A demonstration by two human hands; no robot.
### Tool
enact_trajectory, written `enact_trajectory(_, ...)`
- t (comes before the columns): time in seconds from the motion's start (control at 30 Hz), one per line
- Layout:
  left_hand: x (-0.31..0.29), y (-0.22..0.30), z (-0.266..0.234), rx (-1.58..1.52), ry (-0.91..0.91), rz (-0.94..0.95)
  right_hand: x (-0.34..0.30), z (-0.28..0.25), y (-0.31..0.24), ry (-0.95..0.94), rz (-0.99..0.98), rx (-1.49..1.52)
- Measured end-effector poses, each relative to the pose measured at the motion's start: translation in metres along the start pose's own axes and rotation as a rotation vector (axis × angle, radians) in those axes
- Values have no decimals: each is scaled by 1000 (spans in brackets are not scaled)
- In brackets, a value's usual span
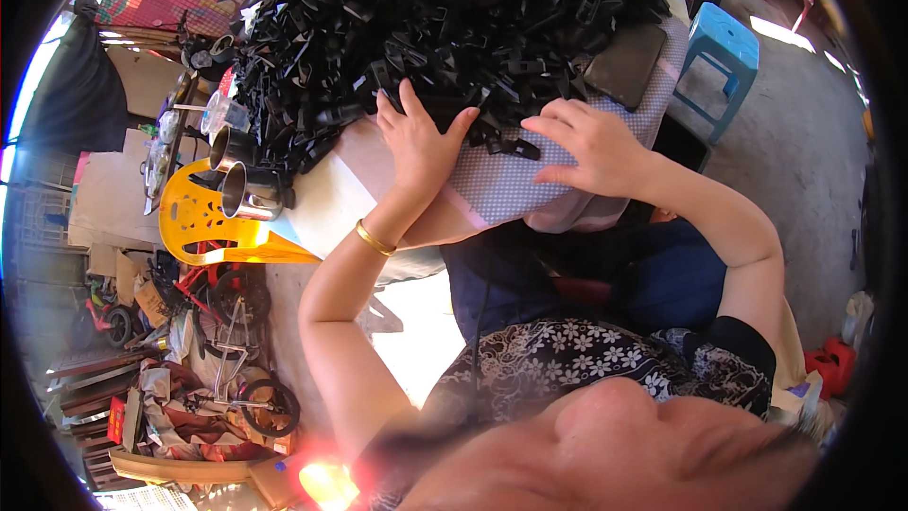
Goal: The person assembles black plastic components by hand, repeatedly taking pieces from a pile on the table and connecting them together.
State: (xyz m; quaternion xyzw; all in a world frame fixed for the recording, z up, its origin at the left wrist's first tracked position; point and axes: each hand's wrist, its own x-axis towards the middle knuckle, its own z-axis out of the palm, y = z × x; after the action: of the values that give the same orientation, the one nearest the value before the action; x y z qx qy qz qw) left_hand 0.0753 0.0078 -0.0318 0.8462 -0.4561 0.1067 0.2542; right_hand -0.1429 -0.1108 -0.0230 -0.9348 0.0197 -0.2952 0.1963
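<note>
A large heap of small black plastic pieces (426, 28) covers most of the cloth-topped table (501, 187). My left hand (416, 137), with a gold bangle on its wrist, reaches to the heap's near edge. Its thumb and fingers are spread, and the fingertips touch the pieces. To the right, my right hand (596, 147) hovers by the same edge, fingers bent and thumb apart, nothing visible between them. A loose black clip-like piece (518, 149) lies just left of this hand. What exact kind the pieces are I cannot make out.
A dark phone-like slab (627, 64) lies on the table's right side. Two metal cups (252, 193) stand at the left by a yellow chair (189, 213). A blue stool (726, 38) stands on the right. Small bicycles (232, 322) and clutter fill the lower left.
</note>
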Motion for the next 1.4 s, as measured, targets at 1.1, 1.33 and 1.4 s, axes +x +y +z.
enact_trajectory(1.1,46,29,-20,-1,3,815,-4,-21,9,-96,81,-27)
enact_trajectory(1.33,50,31,-30,-263,78,716,3,14,-8,-178,-145,-6)
enact_trajectory(1.4,47,35,-40,-379,-31,579,13,14,7,-45,-57,-50)
